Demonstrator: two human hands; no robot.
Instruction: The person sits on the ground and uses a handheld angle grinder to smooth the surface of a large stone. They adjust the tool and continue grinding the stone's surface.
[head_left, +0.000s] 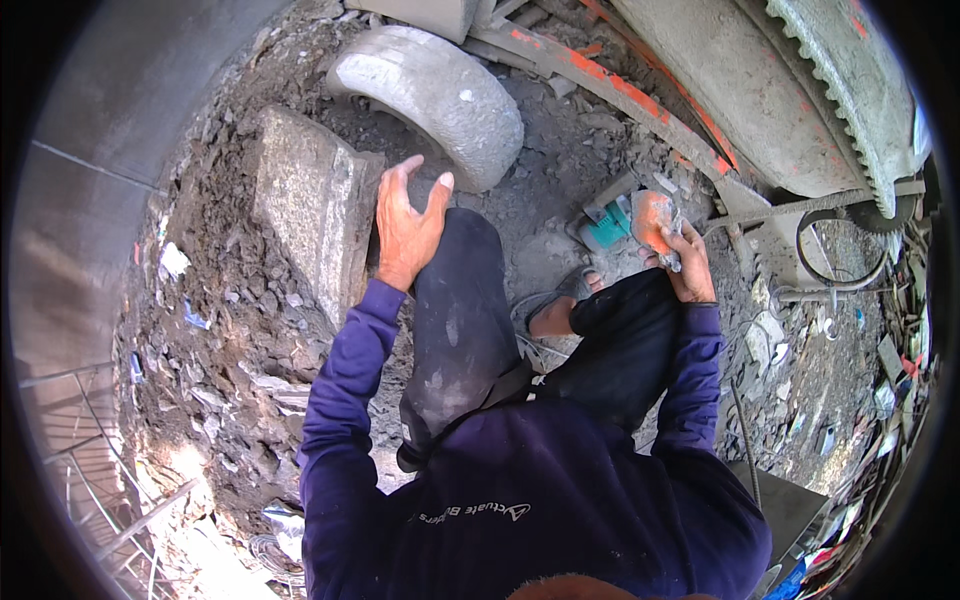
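A rounded orange object [652,217], crusted with grey dust, sits tilted in the right hand [692,265], whose fingers curl around its right side; the far end is pale and rough. Just left of it shows a teal object [605,228] with a dusty dark grey end, lying slanted; whether the two are joined cannot be told. Nearest the left hand [408,235] is a thick, pale grey slab [312,200], coarse and dirt-stained, its long right edge beside the spread fingers, contact unclear.
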